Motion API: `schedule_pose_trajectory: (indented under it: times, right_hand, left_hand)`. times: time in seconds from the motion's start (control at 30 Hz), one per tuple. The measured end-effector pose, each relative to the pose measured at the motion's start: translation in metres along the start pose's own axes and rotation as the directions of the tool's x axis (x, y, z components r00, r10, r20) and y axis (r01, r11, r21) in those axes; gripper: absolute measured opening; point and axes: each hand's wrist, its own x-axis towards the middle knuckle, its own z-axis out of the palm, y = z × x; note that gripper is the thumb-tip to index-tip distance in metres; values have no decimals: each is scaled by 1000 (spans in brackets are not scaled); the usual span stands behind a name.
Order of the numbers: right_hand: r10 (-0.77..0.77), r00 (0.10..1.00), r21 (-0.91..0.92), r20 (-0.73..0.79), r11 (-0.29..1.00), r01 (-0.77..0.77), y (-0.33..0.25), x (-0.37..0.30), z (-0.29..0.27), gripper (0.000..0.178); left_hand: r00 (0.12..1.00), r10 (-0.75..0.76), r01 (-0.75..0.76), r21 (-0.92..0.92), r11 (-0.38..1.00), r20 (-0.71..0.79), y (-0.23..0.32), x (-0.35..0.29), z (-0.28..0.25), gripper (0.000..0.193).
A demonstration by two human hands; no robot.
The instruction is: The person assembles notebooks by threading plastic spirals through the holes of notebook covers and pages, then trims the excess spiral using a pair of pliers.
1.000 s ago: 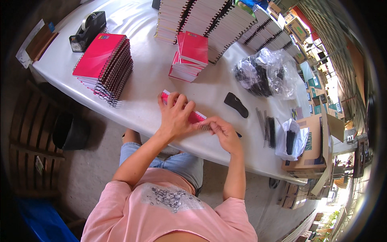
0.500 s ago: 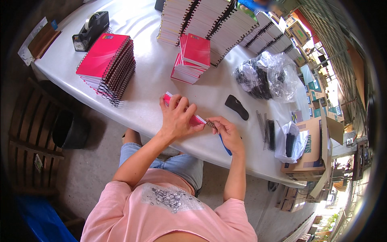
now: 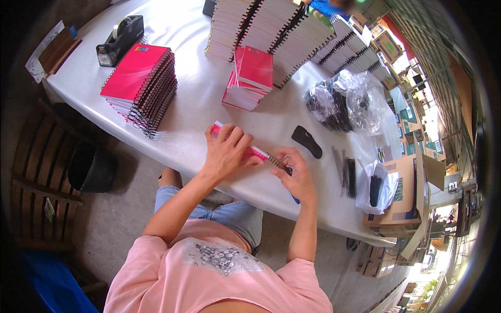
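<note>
My left hand (image 3: 223,155) is closed around a small red-covered notebook (image 3: 254,152), held edge-on just above the near part of the table. A dark spiral binding coil (image 3: 276,161) sticks out from the notebook's right end. The fingers of my right hand (image 3: 299,176) are closed about the coil's free end. Below that palm shows the blue handle (image 3: 296,200) of a tool; the rest of it is hidden. Beyond my hands stands a stack of red notebooks (image 3: 255,68) with no coils visible. To the left lies a pile of coil-bound red notebooks (image 3: 136,73).
A tape dispenser (image 3: 121,39) stands at the far left. Tall rows of bound books (image 3: 261,31) line the back. On the right are a black object (image 3: 306,141), loose coils (image 3: 347,172), a plastic bag of black coils (image 3: 339,101) and an open carton (image 3: 402,198).
My right hand has shifted along the coil, and more of the coil shows between it and the notebook. My left hand keeps its hold on the notebook.
</note>
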Motion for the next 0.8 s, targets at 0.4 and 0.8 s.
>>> schedule_pose_trajectory:
  times: [0.4,0.8]
  right_hand:
    - [-186,953,-913,-237,377,-154,71,22,-66,36]
    - [-57,953,370,298,927,-60,41,21,-10,26]
  left_hand:
    - [999,-2,7,-152,988,39,-6,9,-13,53]
    - [989,52,-4,-322,947,139,-17,8,-13,53]
